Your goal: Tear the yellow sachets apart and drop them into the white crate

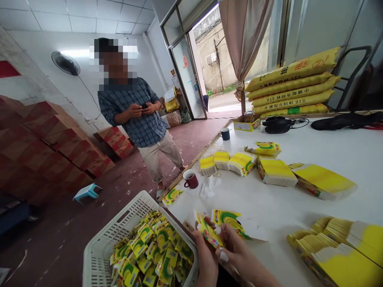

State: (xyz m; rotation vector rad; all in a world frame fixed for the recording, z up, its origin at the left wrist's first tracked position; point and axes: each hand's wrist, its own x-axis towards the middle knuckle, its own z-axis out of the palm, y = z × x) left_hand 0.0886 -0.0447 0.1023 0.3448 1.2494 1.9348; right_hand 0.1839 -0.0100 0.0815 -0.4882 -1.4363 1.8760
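Observation:
Between my two hands is a small yellow-and-green printed carton (209, 232), tilted above the table's near edge. My left hand (207, 255) grips its left end, fingers closed around it. My right hand (243, 255) pinches its right side, with white wrapping on some fingertips. Just behind the hands, an unfolded yellow carton (229, 220) lies on the white table. To the left of my left hand stands a white plastic basket (103, 243) heaped with small yellow packed cartons (154, 249).
Stacks of flat yellow cartons (277, 171) lie across the table (269, 211). A maroon mug (191, 180) and a dark mug (225, 134) stand near its left edge. Beyond that edge a person (134, 111) holds a small dark object. Yellow sacks (293, 93) are piled behind.

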